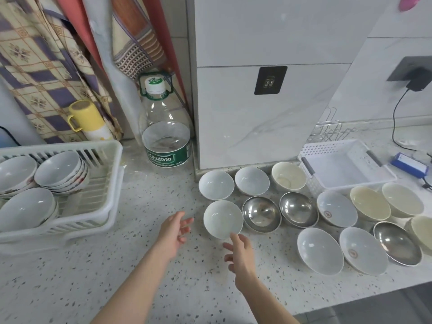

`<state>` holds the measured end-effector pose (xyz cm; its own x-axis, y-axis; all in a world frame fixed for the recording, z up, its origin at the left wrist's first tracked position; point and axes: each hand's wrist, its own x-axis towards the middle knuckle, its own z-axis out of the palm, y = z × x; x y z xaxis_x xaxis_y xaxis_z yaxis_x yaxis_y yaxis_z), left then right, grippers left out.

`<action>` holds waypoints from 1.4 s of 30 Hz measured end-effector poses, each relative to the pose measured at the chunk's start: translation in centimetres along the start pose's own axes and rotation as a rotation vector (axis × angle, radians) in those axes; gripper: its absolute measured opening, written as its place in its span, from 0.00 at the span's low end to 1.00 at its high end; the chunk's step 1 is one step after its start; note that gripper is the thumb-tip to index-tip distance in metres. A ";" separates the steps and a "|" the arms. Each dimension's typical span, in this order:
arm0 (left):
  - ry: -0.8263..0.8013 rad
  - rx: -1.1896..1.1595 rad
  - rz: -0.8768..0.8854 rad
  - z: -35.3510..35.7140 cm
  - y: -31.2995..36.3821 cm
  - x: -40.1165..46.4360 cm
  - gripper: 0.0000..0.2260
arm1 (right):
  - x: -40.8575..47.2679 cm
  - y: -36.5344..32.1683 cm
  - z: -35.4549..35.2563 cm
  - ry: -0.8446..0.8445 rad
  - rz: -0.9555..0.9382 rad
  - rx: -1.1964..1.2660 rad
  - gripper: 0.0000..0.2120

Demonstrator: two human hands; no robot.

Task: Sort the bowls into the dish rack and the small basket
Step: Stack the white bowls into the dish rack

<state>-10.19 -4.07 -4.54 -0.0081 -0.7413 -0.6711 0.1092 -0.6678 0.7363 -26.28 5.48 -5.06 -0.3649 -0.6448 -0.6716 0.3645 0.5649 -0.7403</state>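
Both your arms are reaching out over the speckled worktop (117,277). Your left hand (173,232) is hovering just left of a small white bowl (223,218), fingers loosely spread and holding nothing. Your right hand (240,256) is coming up at that bowl's near rim, fingers spread too, one fingertip looking like it's right at the rim, though I can't tell if it's actually touching.

Off to the right, near the worktop's edge, two wide white bowls (320,250) are sitting side by side with a steel bowl (397,243) next to them. Going further back, two more steel bowls (261,213) are lining up just right of the bowl you're going for, followed by another white bowl with a red mark (336,208) and a couple of cream bowls (369,202). Behind those, two small white bowls (216,184) and a cream one (288,176) are sitting against the wall base.

The white dish rack (98,206) is sitting on the left, already holding stacks of white bowls. The small basket (346,164) is sitting on the right, behind the bowls, nothing showing in it. A Cestbon water bottle (164,127) and a yellow cup (85,115) are standing at the back.
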 end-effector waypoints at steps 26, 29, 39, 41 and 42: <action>0.018 0.386 -0.015 7.7 5.2 5.2 0.06 | -0.1 -1.2 0.4 0.022 -0.030 0.071 0.10; 0.042 0.384 0.025 6.3 4.9 4.6 0.06 | -0.7 -1.2 0.1 0.027 -0.036 0.076 0.10; 0.070 0.409 0.135 -2.9 4.7 -0.8 0.10 | -3.2 -0.3 1.2 0.051 -0.117 0.044 0.07; 0.050 0.393 0.136 -4.9 4.8 -2.2 0.10 | -3.7 -0.2 1.9 0.058 -0.120 0.042 0.07; 0.032 0.377 0.135 -5.8 5.0 -2.9 0.11 | -4.0 -0.1 2.3 0.061 -0.120 0.043 0.08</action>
<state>-3.86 -4.87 0.53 0.0126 -0.8253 -0.5645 -0.2654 -0.5471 0.7939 -22.92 6.81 -2.25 -0.4589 -0.6729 -0.5802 0.3514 0.4623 -0.8141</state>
